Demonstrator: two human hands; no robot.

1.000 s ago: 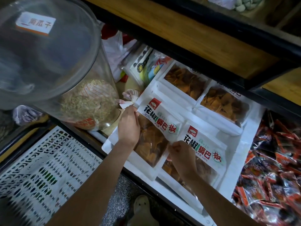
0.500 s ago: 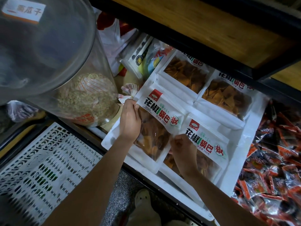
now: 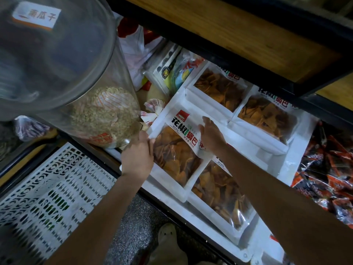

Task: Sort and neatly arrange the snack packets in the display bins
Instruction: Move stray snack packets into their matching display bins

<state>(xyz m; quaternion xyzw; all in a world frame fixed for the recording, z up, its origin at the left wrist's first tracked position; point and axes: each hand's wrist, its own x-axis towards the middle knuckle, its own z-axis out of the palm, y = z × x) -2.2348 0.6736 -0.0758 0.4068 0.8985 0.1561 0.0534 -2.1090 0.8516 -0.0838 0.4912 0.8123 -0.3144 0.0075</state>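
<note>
In the head view, the left hand [image 3: 137, 155] is gripping the left edge of a white snack packet [image 3: 177, 159] with a clear window of orange crisps, fingers curled round that edge. The right hand [image 3: 212, 136] is lying on the packet's printed label with fingers stretched out, holding nothing. The packet is lying in the white display bin [image 3: 298, 157], overlapping a second packet [image 3: 219, 192] of the same kind. Two matching packets [image 3: 219, 88] are lying behind. A clear plastic jar [image 3: 86, 96] of pale seeds is standing to the left, and red wrapped snacks [image 3: 328, 169] are piled to the right.
</note>
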